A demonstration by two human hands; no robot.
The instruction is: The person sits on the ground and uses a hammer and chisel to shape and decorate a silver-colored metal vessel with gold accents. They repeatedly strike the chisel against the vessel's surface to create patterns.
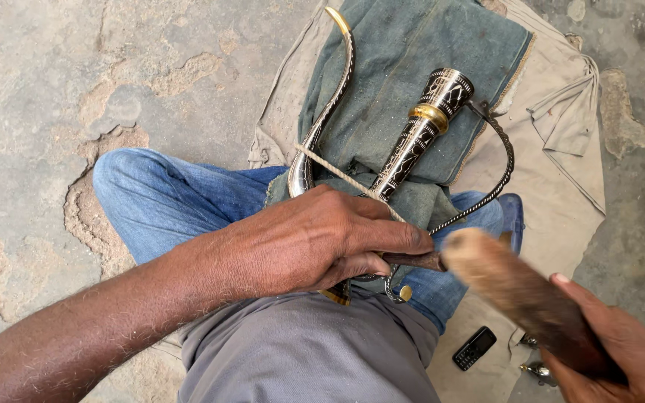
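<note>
1. While the person sits cross-legged on a beige cloth [561, 186] spread over the stone floor [76, 89], an ornate dagger hilt [419, 134], black with silver inlay and a brass collar, is kept across the lap on a folded grey-green cloth [412, 45].
2. The left hand [322, 239] is closed firmly over the near end of the piece, together with a thin dark rod [416, 260] that projects from under the fingers; the grip appears meant to pin the work steady against the knee.
3. A curved, inlaid guard arm [330, 97] with a brass tip rises from under that hand, and a twisted wire knuckle bow [498, 172] loops round on the other side.
4. A pale cord [337, 174] is drawn across both parts, seemingly to bind them.
5. The right hand [621, 351] is wrapped around the lower end of a brown wooden mallet [516, 291], whose blurred head is seen just beside the rod.
6. A black mobile phone [475, 348] lies on the beige cloth near the right hand, apart from the work.
</note>
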